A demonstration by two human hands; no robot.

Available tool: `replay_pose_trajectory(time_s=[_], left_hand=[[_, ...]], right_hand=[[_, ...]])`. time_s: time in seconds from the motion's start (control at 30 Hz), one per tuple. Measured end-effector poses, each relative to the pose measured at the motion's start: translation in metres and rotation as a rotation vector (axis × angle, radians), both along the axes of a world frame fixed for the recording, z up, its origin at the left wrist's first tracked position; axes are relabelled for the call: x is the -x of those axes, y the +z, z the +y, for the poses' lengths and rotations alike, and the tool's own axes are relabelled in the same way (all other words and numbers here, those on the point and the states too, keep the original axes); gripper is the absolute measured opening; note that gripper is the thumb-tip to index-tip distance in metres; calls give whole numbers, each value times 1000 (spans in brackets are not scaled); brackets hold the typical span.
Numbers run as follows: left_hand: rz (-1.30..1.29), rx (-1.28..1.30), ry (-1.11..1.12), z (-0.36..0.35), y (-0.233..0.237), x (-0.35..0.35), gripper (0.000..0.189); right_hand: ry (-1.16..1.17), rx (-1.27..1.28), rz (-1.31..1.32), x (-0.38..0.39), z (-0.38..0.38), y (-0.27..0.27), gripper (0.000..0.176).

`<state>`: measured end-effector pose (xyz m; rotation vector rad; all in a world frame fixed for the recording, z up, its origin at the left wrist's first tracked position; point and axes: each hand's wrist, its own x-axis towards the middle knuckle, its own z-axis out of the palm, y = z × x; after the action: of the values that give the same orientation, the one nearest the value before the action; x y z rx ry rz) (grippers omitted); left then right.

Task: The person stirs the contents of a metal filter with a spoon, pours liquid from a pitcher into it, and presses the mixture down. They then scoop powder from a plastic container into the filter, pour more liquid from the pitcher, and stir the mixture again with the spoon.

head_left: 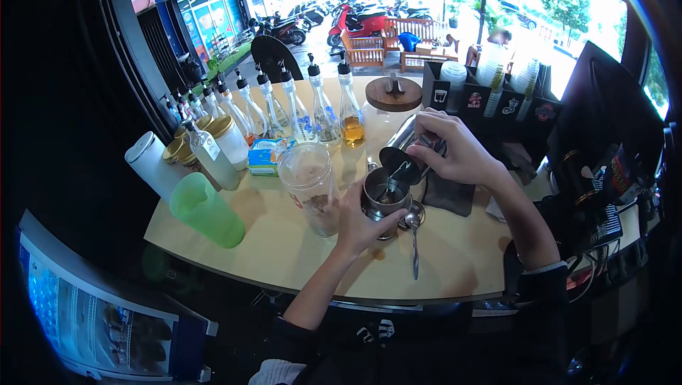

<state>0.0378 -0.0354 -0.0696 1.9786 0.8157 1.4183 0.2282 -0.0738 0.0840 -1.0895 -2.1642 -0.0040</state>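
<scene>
My left hand (359,220) is wrapped around a small metal cup (383,207) standing over the counter, its thumb across the front. Above that cup, my right hand (458,149) grips a metal pitcher (405,133) tilted to the left. A thin clear stream runs from the pitcher into the cup. Just left of my left hand stands a clear plastic jar (305,166) with brown powder low inside. A metal spoon (415,243) lies right of the cup, its bowl on a small round metal piece partly hidden by my hand.
Several pump bottles (325,118) line the counter's (447,264) far edge. A green tumbler (206,211) leans at the left, near a blue-and-white box (266,158). Behind the pitcher is a wood-lidded jar (393,94). Cup holders (476,97) and a dark screen (604,108) stand at right.
</scene>
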Motion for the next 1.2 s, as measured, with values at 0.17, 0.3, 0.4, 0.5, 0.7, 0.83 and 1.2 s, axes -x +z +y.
replay_pose_trajectory(time_s=[0.17,0.3,0.4,0.5,0.7,0.83,1.2], left_hand=[[14,-5,5,-1,2,1,76],[11,-25,11,1,-2,0,76],[21,0,7,1,-1,0,75],[14,22,10,1,-3,0,75],[-17,36,-19,-1,0,0,73],[-21,31,-20,1,-3,-1,74],[-9,27,-29,1,-2,0,76]], right_hand=[[-1,7,3,2,-3,2,29],[-10,18,8,1,-7,4,29],[-49,27,-8,0,-10,5,29],[-51,21,0,-3,-9,4,28],[-57,13,5,-4,-7,4,27],[-67,-2,-14,-3,-4,5,27],[-46,25,12,4,5,6,26]])
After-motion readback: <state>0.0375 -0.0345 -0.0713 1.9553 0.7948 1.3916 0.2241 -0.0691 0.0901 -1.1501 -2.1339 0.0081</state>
